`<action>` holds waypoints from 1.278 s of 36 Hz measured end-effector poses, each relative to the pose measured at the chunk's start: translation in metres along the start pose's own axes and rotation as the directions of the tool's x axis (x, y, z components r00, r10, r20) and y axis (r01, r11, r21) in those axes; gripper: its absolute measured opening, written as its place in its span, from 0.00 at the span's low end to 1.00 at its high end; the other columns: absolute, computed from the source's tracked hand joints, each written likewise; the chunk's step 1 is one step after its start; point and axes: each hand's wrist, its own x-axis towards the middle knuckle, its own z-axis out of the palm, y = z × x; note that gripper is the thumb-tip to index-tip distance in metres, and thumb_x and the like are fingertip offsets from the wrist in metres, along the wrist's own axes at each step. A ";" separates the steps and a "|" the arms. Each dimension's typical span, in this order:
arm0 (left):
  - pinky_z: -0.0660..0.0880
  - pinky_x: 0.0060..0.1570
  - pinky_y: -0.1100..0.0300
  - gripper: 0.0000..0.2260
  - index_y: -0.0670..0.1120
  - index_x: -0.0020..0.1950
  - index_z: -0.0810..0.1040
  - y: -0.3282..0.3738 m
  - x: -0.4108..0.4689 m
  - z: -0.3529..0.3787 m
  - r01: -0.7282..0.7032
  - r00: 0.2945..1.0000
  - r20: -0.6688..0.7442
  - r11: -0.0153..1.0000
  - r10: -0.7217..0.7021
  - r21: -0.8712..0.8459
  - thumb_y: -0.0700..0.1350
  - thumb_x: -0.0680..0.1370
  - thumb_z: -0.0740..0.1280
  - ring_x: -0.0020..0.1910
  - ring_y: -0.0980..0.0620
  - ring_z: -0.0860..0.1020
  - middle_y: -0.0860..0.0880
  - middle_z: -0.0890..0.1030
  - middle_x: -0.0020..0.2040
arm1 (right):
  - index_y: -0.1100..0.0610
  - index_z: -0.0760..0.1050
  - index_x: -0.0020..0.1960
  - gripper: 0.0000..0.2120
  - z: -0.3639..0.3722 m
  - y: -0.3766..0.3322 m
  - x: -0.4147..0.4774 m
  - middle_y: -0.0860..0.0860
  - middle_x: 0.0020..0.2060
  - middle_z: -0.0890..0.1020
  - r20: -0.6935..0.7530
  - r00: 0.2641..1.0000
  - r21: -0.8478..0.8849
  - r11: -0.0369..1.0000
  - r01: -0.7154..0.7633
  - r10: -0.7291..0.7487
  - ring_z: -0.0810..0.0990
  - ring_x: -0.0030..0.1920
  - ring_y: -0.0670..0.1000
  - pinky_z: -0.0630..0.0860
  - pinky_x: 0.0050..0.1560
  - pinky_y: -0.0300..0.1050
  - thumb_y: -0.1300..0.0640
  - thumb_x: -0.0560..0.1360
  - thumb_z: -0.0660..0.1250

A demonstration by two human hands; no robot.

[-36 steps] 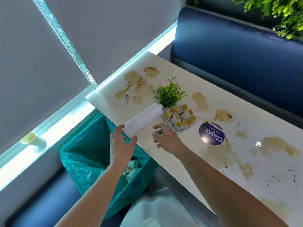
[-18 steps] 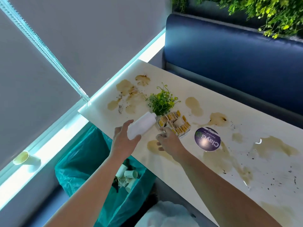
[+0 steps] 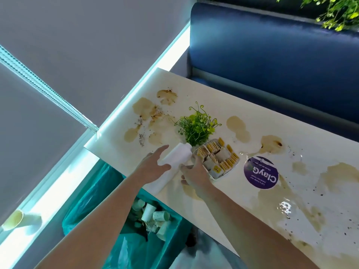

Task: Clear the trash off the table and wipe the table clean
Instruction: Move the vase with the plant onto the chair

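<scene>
Item — paper roll [image 3: 177, 154], over the near edge of the table [image 3: 196, 89], between both hands — long axis toward the plant [image 3: 196, 127]; left hand [image 3: 153, 168] wraps it, right hand [image 3: 196, 176] pinches its loose sheet.

Bare left hand [image 3: 153, 167], bare right hand [image 3: 196, 178]; forearms [image 3: 101, 214] bare to frame edge (pale garment [image 3: 186, 259] glimpsed below).

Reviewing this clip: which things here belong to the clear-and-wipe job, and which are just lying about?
Job: white roll, held by left hand and right hand; stained table; green trash bag holding cups.
Lying about: plant; sachet tray; purple sticker; paper cup on the sill; blue bench.
</scene>
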 end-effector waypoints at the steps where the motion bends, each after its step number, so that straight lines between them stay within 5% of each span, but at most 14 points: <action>1: 0.69 0.63 0.55 0.31 0.69 0.79 0.57 -0.002 0.005 -0.001 0.003 1.000 0.013 1.000 -0.003 -0.005 0.57 0.81 0.68 0.67 0.47 0.75 0.47 0.73 0.69 | 0.49 0.57 0.80 0.32 0.004 0.000 0.002 0.51 0.45 0.81 -0.015 1.000 0.009 1.000 0.005 -0.005 0.83 0.40 0.53 0.84 0.45 0.51 0.55 0.81 0.69; 8: 0.66 0.59 0.59 0.27 0.67 0.79 0.61 -0.010 0.029 -0.009 0.026 0.997 0.074 0.999 -0.023 -0.032 0.57 0.81 0.68 0.62 0.51 0.76 0.49 0.78 0.66 | 0.44 0.56 0.78 0.37 0.028 0.006 0.021 0.57 0.61 0.81 -0.138 0.990 0.023 1.000 0.003 0.000 0.85 0.49 0.55 0.84 0.51 0.58 0.47 0.75 0.71; 16: 0.67 0.57 0.58 0.26 0.64 0.76 0.68 -0.014 0.044 -0.010 0.072 0.987 0.149 0.996 -0.062 -0.060 0.58 0.79 0.70 0.59 0.52 0.75 0.50 0.78 0.64 | 0.36 0.54 0.74 0.45 0.042 0.019 0.048 0.53 0.62 0.80 -0.188 0.982 0.039 0.999 0.006 0.001 0.83 0.57 0.57 0.84 0.54 0.60 0.33 0.61 0.71; 21: 0.70 0.55 0.57 0.23 0.66 0.73 0.71 -0.018 0.046 -0.014 0.063 0.987 0.152 0.995 -0.050 -0.083 0.57 0.78 0.71 0.59 0.51 0.76 0.53 0.78 0.61 | 0.41 0.56 0.78 0.43 0.038 0.007 0.042 0.51 0.65 0.77 -0.159 0.987 0.041 0.998 0.042 -0.035 0.81 0.60 0.55 0.83 0.55 0.59 0.42 0.69 0.75; 26: 0.81 0.55 0.51 0.22 0.68 0.68 0.74 -0.024 0.040 -0.017 0.079 0.984 0.170 0.979 -0.048 -0.185 0.55 0.76 0.75 0.57 0.52 0.80 0.55 0.79 0.58 | 0.37 0.58 0.75 0.38 0.032 0.007 0.038 0.52 0.57 0.81 -0.142 0.988 0.014 0.998 0.065 -0.063 0.84 0.51 0.52 0.85 0.50 0.59 0.47 0.73 0.75; 31: 0.80 0.60 0.48 0.22 0.68 0.67 0.75 -0.017 0.027 -0.021 0.052 0.990 0.138 0.974 -0.022 -0.219 0.54 0.76 0.76 0.56 0.52 0.80 0.54 0.80 0.58 | 0.38 0.60 0.74 0.36 0.021 0.002 0.029 0.51 0.48 0.82 -0.131 0.983 -0.015 0.992 0.129 -0.130 0.84 0.47 0.52 0.85 0.49 0.58 0.47 0.74 0.76; 46: 0.77 0.62 0.49 0.20 0.69 0.65 0.77 0.071 -0.039 -0.023 -0.134 0.991 -0.042 0.967 0.128 -0.215 0.56 0.75 0.76 0.55 0.54 0.81 0.58 0.82 0.55 | 0.32 0.61 0.69 0.36 -0.055 -0.033 -0.027 0.52 0.51 0.82 -0.100 0.947 0.014 0.952 0.307 -0.304 0.84 0.51 0.54 0.85 0.48 0.61 0.41 0.68 0.76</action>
